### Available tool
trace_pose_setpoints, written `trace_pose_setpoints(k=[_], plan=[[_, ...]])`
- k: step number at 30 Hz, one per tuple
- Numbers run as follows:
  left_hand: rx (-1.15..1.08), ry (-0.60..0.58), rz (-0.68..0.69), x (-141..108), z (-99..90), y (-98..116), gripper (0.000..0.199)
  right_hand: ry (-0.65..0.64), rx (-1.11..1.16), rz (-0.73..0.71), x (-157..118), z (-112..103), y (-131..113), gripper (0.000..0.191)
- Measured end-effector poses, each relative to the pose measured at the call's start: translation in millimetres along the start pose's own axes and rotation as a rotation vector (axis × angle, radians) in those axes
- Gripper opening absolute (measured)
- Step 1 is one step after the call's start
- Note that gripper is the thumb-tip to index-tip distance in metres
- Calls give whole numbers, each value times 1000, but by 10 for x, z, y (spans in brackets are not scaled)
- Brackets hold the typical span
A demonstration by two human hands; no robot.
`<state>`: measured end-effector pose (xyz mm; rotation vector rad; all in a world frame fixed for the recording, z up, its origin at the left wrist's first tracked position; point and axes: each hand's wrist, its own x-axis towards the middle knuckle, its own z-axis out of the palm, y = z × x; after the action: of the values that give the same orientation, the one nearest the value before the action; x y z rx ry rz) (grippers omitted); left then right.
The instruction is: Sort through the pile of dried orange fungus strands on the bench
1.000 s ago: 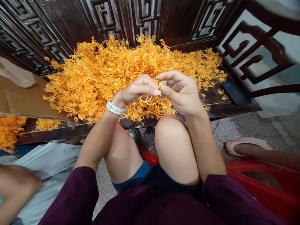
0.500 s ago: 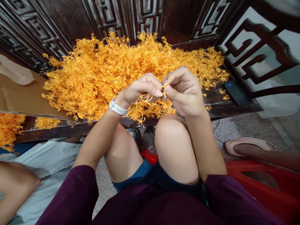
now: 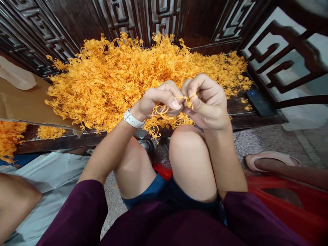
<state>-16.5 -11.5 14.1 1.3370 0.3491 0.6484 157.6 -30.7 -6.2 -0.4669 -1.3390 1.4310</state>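
My left hand (image 3: pixel 162 96), with a white watch band (image 3: pixel 133 119) at the wrist, is closed on a cluster of thin orange strands (image 3: pixel 161 110). Loops of the cluster hang below its fingers. Close against it, my right hand (image 3: pixel 211 99) pinches a small orange stringy piece (image 3: pixel 189 102) between thumb and fingers. A thin strand runs from the left thumb to that piece. Both hands are raised in front of a large heap of orange branching strands (image 3: pixel 110 78). Fingers partly hide where the strands join.
The heap lies on a dark wooden bench (image 3: pixel 269 118) with a carved back. A phone (image 3: pixel 261 102) rests at the right end, a cardboard sheet (image 3: pixel 33 102) at the left. Another person's arm (image 3: pixel 17 201) is at left; a red stool (image 3: pixel 284 198) and a sandalled foot (image 3: pixel 271 160) are at right.
Both hands have shifted slightly to the right. The right hand has drawn a little away from the left thumb, and more of the strand and small piece shows between them.
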Motion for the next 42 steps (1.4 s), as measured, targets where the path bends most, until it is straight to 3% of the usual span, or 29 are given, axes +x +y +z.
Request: trace_pose_setpoints(k=[5,13,22,29,31,33,36,38,42], plan=[[-70,-39,-45,0,-11,25,62,-16,5,-3,-14,-17,-3,43],[-53,-95,9,-25,-40,66,49,-30,-1,10,-25,8,-53,35],[255,89,66,-102,-135,164,49,40,-78,57,5,-6,-19,31],[-43,-7,80,-58,-120,-25,59,-115,-72,63,-2,-55,-12,33],[-75,58,90,-34,-89,-71,69,-153,10,43,5,-58,-11,35],[-87,218,129,-23,-79,-66,78,-155,115,6,18,-51,-4,38],[-96,463,218,-44,-107,17,81,-59,167,-46,29,-57,21,38],[-97,490,245,-71,-134,80,78,-65,138,-25,21,-92,52,36],[-139,398,227,-88,-188,112,68,-355,100,53,10,-224,140,28]])
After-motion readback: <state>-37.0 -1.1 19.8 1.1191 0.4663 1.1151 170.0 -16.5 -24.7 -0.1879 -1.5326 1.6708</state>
